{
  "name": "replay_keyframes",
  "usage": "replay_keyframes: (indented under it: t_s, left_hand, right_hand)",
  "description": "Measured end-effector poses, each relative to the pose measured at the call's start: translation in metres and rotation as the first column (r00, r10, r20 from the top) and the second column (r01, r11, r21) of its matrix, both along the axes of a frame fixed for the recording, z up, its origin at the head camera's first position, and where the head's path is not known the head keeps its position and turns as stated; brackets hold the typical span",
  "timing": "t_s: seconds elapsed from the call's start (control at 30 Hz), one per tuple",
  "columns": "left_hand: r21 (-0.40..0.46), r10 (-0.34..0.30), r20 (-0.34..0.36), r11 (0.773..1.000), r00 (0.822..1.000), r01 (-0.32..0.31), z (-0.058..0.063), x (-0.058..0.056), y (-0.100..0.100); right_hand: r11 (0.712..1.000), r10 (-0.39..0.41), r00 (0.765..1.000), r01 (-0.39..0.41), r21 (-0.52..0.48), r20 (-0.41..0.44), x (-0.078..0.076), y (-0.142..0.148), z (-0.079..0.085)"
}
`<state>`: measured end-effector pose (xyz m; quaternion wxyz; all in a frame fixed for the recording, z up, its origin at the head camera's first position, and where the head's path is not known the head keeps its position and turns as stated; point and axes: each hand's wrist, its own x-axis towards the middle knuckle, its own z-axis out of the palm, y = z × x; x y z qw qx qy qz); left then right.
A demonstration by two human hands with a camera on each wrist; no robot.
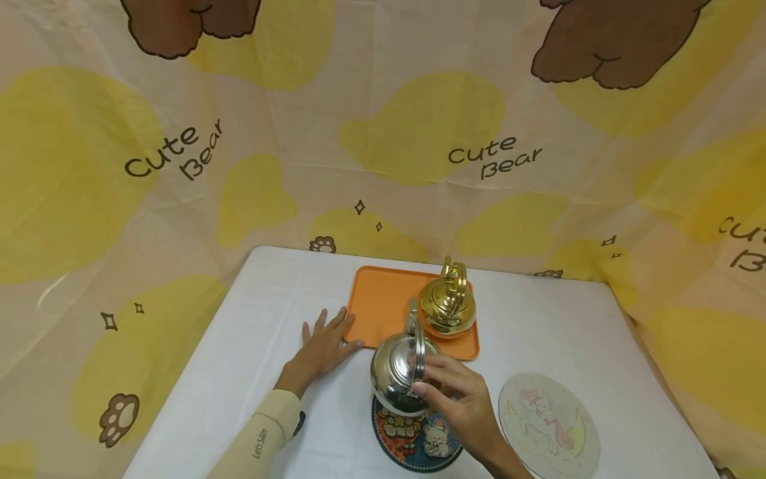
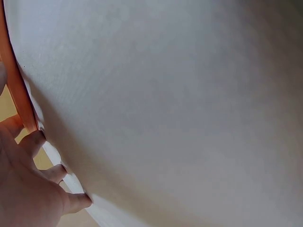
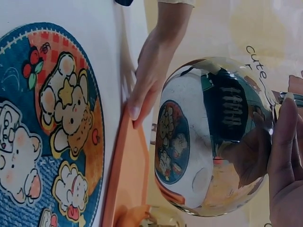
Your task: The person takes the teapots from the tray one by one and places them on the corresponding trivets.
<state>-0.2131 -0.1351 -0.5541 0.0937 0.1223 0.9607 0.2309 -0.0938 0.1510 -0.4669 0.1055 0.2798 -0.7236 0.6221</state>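
My right hand (image 1: 463, 399) grips the handle of a shiny silver kettle (image 1: 391, 376). The kettle hangs in the air, its base apart from the tabletop in the right wrist view, partly over a round mat with cartoon animals (image 3: 66, 104). With fingers spread, my left hand (image 1: 320, 349) touches the left edge of an orange tray (image 1: 380, 299); its fingertips reach the white tabletop in the left wrist view. On the right part of the tray stands a gold kettle (image 1: 443, 306), just behind the silver one.
A pale round mat with a unicorn picture (image 1: 547, 426) lies on the white table (image 1: 263, 299) at the right. Behind the table hangs a yellow and beige curtain (image 1: 389, 133) with bear prints.
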Motion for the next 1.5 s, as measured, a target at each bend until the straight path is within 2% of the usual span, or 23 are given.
replay_keyframes:
  t_s: [0.7, 0.87, 1.13, 1.5]
  left_hand:
    - [0.007, 0.007, 0.0, 1.0, 1.0, -0.007, -0.002, 0.0, -0.002]
    - [0.015, 0.004, 0.004, 1.0, 1.0, -0.004, -0.002, 0.001, -0.003]
    - [0.013, -0.001, 0.005, 1.0, 1.0, 0.001, 0.0, 0.0, -0.002]
    - [0.02, -0.001, 0.004, 1.0, 1.0, 0.001, 0.0, -0.001, 0.0]
  right_hand:
    - [1.0, -0.004, 0.994, 0.003, 0.013, 0.112, 0.016, 0.011, -0.016]
    - [0.999, -0.037, 0.986, 0.033, 0.026, 0.16, 0.022, 0.013, -0.02]
    - [0.996, -0.082, 0.953, 0.068, 0.059, 0.291, 0.03, 0.015, -0.025]
    - [0.994, -0.104, 0.946, 0.086, 0.071, 0.307, 0.036, 0.016, -0.032]
